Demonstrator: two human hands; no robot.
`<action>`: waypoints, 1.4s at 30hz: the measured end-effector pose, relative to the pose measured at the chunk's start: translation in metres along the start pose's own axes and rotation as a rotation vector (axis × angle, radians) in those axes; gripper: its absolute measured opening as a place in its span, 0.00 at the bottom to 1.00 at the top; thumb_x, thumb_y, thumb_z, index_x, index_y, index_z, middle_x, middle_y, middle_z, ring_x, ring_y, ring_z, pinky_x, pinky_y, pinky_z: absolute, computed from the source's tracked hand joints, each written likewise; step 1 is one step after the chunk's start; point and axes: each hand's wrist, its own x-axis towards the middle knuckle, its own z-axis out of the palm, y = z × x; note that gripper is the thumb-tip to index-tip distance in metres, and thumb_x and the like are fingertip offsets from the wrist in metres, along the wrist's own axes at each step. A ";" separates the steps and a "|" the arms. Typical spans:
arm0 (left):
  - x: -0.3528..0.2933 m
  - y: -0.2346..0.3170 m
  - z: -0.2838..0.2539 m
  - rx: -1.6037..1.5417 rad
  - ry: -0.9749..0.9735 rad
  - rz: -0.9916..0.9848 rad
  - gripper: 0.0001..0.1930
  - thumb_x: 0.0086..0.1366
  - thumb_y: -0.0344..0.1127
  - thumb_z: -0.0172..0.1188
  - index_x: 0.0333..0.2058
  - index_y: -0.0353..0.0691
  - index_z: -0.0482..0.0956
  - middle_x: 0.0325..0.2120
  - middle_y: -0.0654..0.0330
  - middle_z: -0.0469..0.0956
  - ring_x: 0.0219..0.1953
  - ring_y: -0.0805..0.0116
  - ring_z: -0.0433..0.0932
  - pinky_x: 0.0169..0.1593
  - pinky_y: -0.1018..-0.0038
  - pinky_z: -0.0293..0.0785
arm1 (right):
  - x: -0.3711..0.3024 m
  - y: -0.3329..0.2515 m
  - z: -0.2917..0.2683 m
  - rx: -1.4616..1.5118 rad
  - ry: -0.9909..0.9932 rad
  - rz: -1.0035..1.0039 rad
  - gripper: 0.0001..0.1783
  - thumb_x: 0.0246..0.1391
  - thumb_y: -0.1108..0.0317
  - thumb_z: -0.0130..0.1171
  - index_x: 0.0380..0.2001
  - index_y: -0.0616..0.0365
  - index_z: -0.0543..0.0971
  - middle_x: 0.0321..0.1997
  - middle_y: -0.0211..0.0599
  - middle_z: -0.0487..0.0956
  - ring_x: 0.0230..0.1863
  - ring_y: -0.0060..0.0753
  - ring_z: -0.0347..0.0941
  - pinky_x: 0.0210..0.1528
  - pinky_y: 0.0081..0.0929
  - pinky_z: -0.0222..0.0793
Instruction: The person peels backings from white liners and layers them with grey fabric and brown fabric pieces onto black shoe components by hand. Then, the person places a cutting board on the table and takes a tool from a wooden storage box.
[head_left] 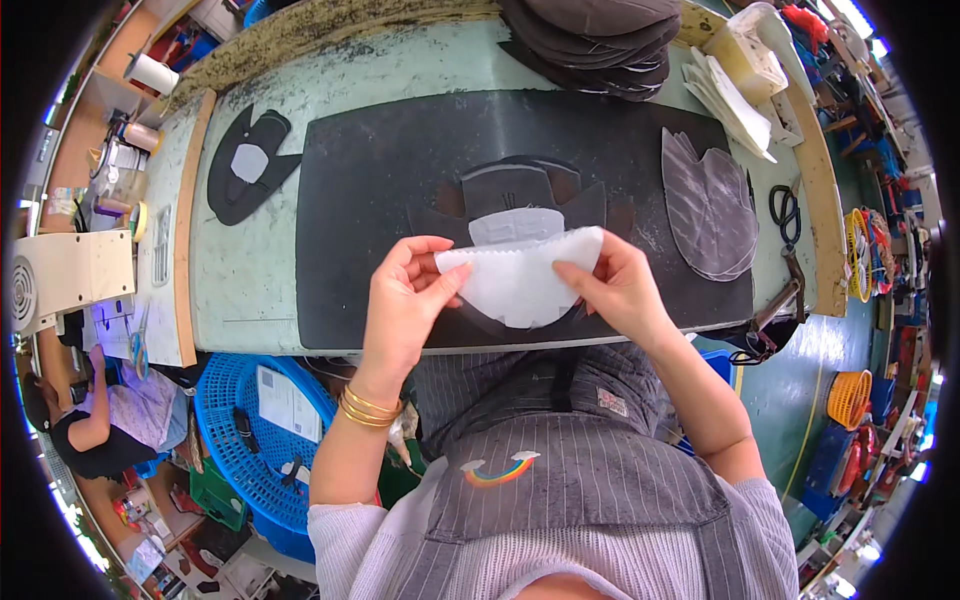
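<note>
A white sheet piece (pixel 515 285) with a zigzag upper edge and a rounded lower side is stretched between both hands. My left hand (pixel 412 300) pinches its left corner between thumb and fingers. At the opposite corner, my right hand (pixel 622 290) grips it the same way. Beneath and just beyond it lies a dark cut piece (pixel 507 187) with a light grey patch (pixel 515 224), partly covered by the white piece. That dark piece rests on a black mat (pixel 370 150) on the pale green worktable (pixel 240 290).
Dark cut pieces (pixel 600 50) are stacked at the far edge. Striped grey pieces (pixel 705 205) lie right, near black-handled scissors (pixel 785 212) and white sheets (pixel 728 105). Another dark piece (pixel 245 195) lies left. Below stands a blue basket (pixel 212 400); a person (pixel 95 430) sits at far left.
</note>
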 end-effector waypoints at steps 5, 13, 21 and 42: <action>-0.002 -0.020 -0.010 0.199 0.013 0.067 0.15 0.57 0.25 0.63 0.43 0.35 0.73 0.29 0.64 0.77 0.29 0.82 0.74 0.34 0.85 0.72 | 0.006 0.020 0.004 -0.145 -0.020 -0.075 0.18 0.49 0.70 0.64 0.42 0.62 0.71 0.30 0.32 0.79 0.27 0.20 0.74 0.28 0.20 0.70; -0.018 -0.010 0.026 1.198 0.165 0.524 0.23 0.51 0.24 0.62 0.48 0.37 0.73 0.45 0.52 0.71 0.45 0.62 0.71 0.50 0.67 0.68 | -0.006 0.000 0.001 -0.495 0.028 -0.036 0.23 0.47 0.65 0.64 0.44 0.61 0.67 0.27 0.44 0.78 0.27 0.39 0.78 0.29 0.30 0.72; -0.030 -0.019 0.046 1.221 -0.476 0.657 0.37 0.52 0.56 0.60 0.56 0.38 0.68 0.59 0.52 0.64 0.62 0.51 0.60 0.64 0.51 0.47 | -0.020 0.005 -0.111 -1.166 0.571 -0.441 0.09 0.47 0.71 0.61 0.33 0.60 0.75 0.33 0.41 0.74 0.35 0.46 0.70 0.38 0.37 0.69; -0.031 0.013 0.100 -0.419 -0.147 0.048 0.12 0.68 0.30 0.51 0.45 0.29 0.74 0.37 0.57 0.78 0.38 0.71 0.79 0.47 0.76 0.77 | -0.023 -0.062 -0.014 -0.852 0.159 -0.973 0.20 0.32 0.80 0.60 0.37 0.65 0.79 0.33 0.37 0.74 0.29 0.37 0.71 0.28 0.27 0.69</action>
